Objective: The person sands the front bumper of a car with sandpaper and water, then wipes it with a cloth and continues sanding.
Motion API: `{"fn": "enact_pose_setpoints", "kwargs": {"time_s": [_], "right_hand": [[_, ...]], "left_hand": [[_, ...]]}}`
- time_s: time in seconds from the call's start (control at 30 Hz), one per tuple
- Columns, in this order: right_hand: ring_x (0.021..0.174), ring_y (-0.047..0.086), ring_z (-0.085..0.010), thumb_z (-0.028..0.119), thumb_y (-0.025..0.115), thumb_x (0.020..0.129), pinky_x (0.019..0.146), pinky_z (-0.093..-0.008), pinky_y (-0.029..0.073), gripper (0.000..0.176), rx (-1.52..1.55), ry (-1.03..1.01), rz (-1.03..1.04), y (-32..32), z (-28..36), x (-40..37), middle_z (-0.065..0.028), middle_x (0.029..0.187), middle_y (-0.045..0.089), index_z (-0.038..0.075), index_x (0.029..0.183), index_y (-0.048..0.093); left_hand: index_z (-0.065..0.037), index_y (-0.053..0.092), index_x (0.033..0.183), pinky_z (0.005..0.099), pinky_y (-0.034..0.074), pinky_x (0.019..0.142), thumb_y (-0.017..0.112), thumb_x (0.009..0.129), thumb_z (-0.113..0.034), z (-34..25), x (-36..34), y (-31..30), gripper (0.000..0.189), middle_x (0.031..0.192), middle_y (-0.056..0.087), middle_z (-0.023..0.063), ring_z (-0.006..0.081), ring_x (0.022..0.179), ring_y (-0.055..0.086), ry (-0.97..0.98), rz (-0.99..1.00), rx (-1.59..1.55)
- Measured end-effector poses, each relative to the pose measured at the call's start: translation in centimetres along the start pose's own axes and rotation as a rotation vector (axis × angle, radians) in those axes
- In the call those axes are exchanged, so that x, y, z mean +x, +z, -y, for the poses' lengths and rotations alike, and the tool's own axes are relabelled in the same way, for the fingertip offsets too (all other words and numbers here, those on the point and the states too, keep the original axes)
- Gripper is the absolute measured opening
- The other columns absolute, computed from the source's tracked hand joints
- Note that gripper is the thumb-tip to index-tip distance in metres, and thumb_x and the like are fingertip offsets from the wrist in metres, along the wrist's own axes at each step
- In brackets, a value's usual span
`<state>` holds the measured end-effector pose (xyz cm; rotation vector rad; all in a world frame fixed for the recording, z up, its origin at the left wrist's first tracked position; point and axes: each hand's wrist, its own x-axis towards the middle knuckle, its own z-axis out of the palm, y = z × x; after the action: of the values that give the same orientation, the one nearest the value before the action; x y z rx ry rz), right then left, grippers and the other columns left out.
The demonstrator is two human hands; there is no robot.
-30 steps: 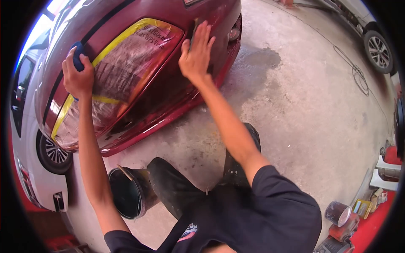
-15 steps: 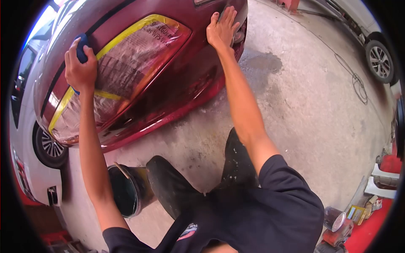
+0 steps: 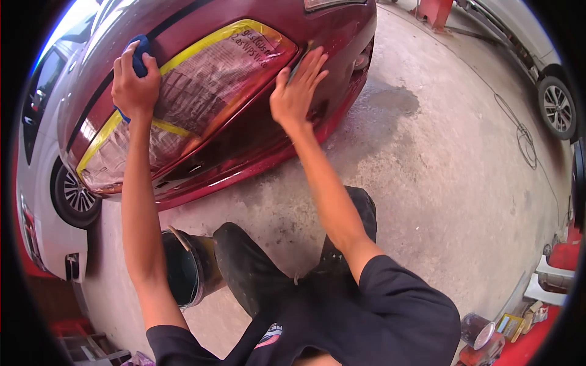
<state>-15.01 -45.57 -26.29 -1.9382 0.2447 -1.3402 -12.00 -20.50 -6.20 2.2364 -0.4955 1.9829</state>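
A dark red car body [image 3: 244,152] fills the upper middle. Its headlight area is covered with newsprint [image 3: 207,79] edged in yellow tape [image 3: 186,53]. On the left, my left hand [image 3: 135,88] is wrapped round a blue cloth or sponge [image 3: 141,56] and rests on the panel beside the tape. To the right of the covered area, my right hand [image 3: 299,88] lies on the bodywork with its fingers stretched out; a thin edge of something shows by the fingers, but I cannot make out what it is.
A black bucket [image 3: 195,268] of dark liquid stands on the floor by my legs. White cars [image 3: 46,165] flank the scene. A cable [image 3: 525,137] lies on the concrete at right. Cans [image 3: 477,329] and boxes [image 3: 510,324] sit at the lower right.
My right hand has moved left and down across the bodywork, closer to the taped area. My left hand still holds the blue item at the panel. The whole view has shifted slightly.
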Motion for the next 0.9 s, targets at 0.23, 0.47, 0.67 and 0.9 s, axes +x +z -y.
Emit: {"fn": "enact_pose_setpoints", "kwargs": {"time_s": [0.23,0.47,0.67,0.9], "right_hand": [[0.161,0.001,-0.0513,0.033,0.038,0.110,0.128,-0.0663,0.005,0.073,-0.307,0.020,0.188,-2.2,-6.7,10.7,-0.0365,0.172,0.008,-0.019,0.159,0.022],[0.163,0.004,-0.0434,0.040,0.028,0.112,0.127,-0.0679,0.001,0.076,-0.032,0.037,0.035,-0.6,-1.0,5.2,-0.0330,0.173,0.010,-0.018,0.161,0.018],[0.163,0.006,-0.0451,0.037,0.032,0.111,0.128,-0.0655,0.003,0.074,-0.035,0.130,0.000,-0.3,-1.3,7.3,-0.0341,0.172,0.013,-0.017,0.161,0.020],[0.161,0.006,-0.0503,0.030,0.036,0.111,0.129,-0.0636,0.004,0.070,-0.216,-0.067,0.083,-0.8,-3.8,9.4,-0.0358,0.172,0.010,-0.018,0.159,0.022]], "left_hand": [[-0.025,0.072,0.127,0.0474,0.061,0.076,0.068,0.094,-0.031,0.4,-0.1,0.3,0.033,0.111,0.074,0.0061,0.0359,0.092,0.076,-0.002,0.039,-0.010],[-0.023,0.073,0.122,0.0459,0.061,0.073,0.069,0.092,-0.028,-0.1,0.1,-0.1,0.031,0.105,0.073,0.0063,0.0348,0.087,0.075,0.016,0.009,-0.001],[-0.023,0.073,0.121,0.0460,0.061,0.074,0.069,0.092,-0.028,-0.2,0.1,0.0,0.030,0.106,0.074,0.0063,0.0346,0.088,0.075,0.001,-0.006,0.002],[-0.024,0.073,0.121,0.0460,0.061,0.073,0.069,0.092,-0.030,-0.2,0.2,0.3,0.030,0.106,0.074,0.0055,0.0346,0.087,0.075,0.007,-0.018,0.010]]}}
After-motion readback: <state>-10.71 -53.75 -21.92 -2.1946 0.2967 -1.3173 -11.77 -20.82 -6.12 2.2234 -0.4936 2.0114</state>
